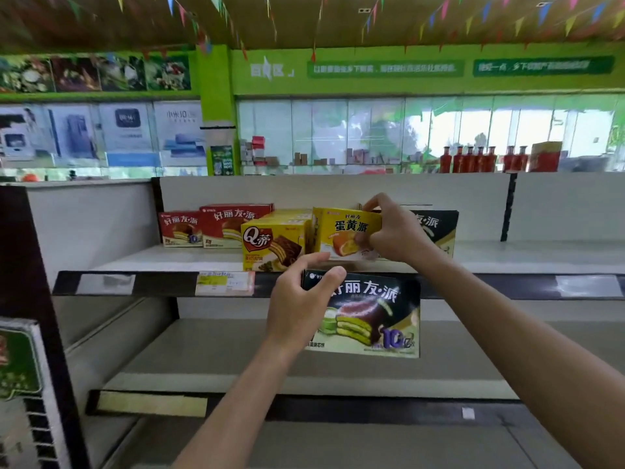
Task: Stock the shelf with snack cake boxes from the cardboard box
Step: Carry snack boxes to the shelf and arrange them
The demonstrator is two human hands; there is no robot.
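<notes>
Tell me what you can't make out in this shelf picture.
Head view:
- Black snack cake box on the shelf: front mostly hidden by the right hand.
- Yellow price label: print blurred.
- Cardboard supply box: out of frame.
- Black-and-green box: left edge covered by the left hand.

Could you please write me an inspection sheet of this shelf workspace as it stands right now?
Surface: upper shelf holds stock; its front rail carries a price label; the shelf below shows bare board.
Job's things: two red boxes at the back left, yellow Q box at the front edge, black box behind the right hand; cardboard box not seen.
Clutter: nothing seen.
Grippers: right hand grips the yellow egg-yolk pie box on the upper shelf; left hand holds the dark green-cake box in front of the rail.
Cables: nothing seen.
Surroundings: red bottles and a green wall beyond.
</notes>
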